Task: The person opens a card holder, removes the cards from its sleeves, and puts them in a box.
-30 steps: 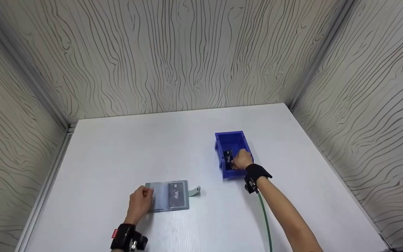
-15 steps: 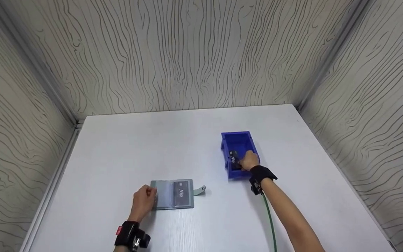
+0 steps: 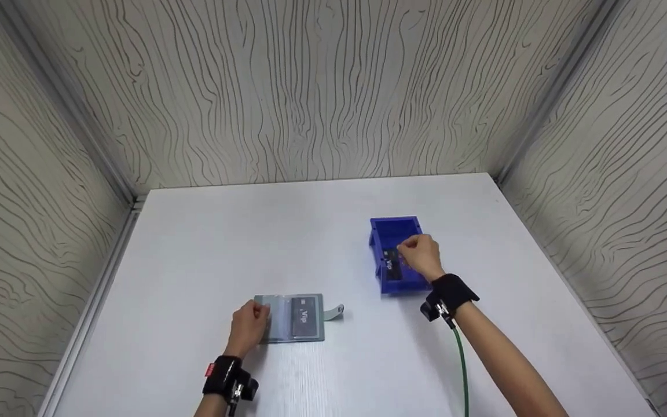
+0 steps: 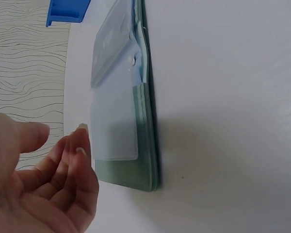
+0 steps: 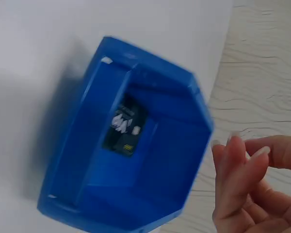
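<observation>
An opened pale-green card holder (image 3: 277, 318) lies on the table with clear sleeves; a dark card lettered "Vip" (image 3: 304, 317) is in its right-hand sleeve. My left hand (image 3: 249, 327) is at the holder's left edge, fingers loosely curled and holding nothing, as the left wrist view shows (image 4: 53, 179). My right hand (image 3: 422, 255) is over a blue bin (image 3: 400, 226). Its fingers are bent, thumb near the fingertips, and nothing shows between them in the right wrist view. Inside the bin lies another dark "Vip" card (image 5: 126, 125).
A strap with a snap (image 3: 334, 313) sticks out from the holder's right side. A green cable (image 3: 462, 370) trails from the right wrist camera. Wood-patterned walls (image 3: 310, 92) stand behind and at both sides of the white table (image 3: 241, 243).
My right hand has lifted from inside the bin to above it, with the card still lying there. The left hand stays beside the holder. The head view has shifted slightly.
</observation>
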`<state>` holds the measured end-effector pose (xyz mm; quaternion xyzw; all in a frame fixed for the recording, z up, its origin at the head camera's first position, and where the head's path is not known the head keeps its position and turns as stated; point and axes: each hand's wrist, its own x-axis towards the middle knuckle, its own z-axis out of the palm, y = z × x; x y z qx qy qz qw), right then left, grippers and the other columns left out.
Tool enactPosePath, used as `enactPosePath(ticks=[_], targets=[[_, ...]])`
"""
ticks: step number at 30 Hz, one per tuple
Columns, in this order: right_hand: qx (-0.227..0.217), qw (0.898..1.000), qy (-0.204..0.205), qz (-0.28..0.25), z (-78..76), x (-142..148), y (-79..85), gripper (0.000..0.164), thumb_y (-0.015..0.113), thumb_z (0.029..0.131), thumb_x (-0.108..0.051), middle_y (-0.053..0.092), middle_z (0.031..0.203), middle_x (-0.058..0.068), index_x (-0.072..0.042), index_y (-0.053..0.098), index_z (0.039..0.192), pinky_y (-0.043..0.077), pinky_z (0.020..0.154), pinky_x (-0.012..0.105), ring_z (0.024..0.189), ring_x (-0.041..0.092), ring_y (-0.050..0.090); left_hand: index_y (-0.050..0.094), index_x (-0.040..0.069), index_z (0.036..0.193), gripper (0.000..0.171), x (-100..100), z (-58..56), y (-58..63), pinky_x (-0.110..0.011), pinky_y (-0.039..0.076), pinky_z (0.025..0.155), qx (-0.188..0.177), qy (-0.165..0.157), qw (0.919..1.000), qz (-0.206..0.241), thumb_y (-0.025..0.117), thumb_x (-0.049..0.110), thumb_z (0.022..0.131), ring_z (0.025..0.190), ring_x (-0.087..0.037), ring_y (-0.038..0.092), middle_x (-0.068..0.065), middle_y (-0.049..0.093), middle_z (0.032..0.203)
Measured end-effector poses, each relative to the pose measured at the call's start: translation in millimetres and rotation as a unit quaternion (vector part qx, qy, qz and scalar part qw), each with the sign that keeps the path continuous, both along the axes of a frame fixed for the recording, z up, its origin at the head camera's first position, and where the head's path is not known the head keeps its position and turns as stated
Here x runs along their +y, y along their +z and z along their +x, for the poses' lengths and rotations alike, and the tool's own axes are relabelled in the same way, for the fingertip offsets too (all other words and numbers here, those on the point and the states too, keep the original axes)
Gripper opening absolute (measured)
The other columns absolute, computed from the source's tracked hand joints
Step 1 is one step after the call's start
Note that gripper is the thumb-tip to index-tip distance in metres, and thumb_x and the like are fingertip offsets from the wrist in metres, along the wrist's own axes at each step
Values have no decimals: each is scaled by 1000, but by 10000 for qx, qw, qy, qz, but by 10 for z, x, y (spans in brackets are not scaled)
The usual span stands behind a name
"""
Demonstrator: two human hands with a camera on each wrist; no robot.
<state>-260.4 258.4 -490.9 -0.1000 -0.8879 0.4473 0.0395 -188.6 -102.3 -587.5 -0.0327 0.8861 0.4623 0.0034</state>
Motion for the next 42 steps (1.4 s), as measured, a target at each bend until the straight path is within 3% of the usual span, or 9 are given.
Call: enactPosePath(ticks=[4,7,13,17,23,30,42], targets=[[96,9994,204,-269,110,-252,165,12,65,84,-3,67,71,10,7,69,90,47,50,19,53,10,60,58,0,87,15,58,-38,-32,-28,40,59,21,-56,10000,7,56,12,95,66,-14,49,-4,54,73],[112,9975,608,-350,178,-488,146,10,64,83,0,68,68,9,6,70,87,46,48,20,52,13,61,58,0,86,14,105,-58,-53,-29,40,59,63,-91,9999,39,57,11,94,65,-14,48,-3,53,72],[-211,9866,1615,-114,245,-959,-174,8,64,81,1,68,66,13,5,70,84,44,43,19,49,11,60,57,2,82,15,188,-86,-64,-29,40,59,136,-115,9998,23,58,11,93,63,-14,47,-1,52,69],[-553,9804,1888,-118,245,-1177,-401,10,62,80,4,68,66,16,8,69,85,45,43,19,45,6,56,58,2,81,15,222,-104,-66,-28,39,58,152,-145,9998,-70,59,11,93,63,-14,47,-1,52,69],[-769,9787,1902,-1,221,-1334,-621,18,54,78,8,68,66,16,11,68,90,38,38,16,41,2,50,58,2,80,16,224,-112,-97,-28,40,59,246,-179,9993,-234,59,11,93,63,-13,48,-2,55,69],[-1039,9794,1729,90,183,-1391,-783,23,53,77,7,62,58,6,7,69,93,35,37,17,42,4,49,58,2,81,15,213,-101,-104,-29,41,59,213,-206,9994,-173,60,11,92,64,-13,48,-3,55,70],[-772,9810,1777,71,156,-1458,-926,27,52,71,10,58,54,2,8,71,90,39,42,17,41,2,45,57,1,82,11,204,-71,-139,-27,40,60,51,-351,9994,-43,61,8,90,66,-13,48,-3,54,74]])
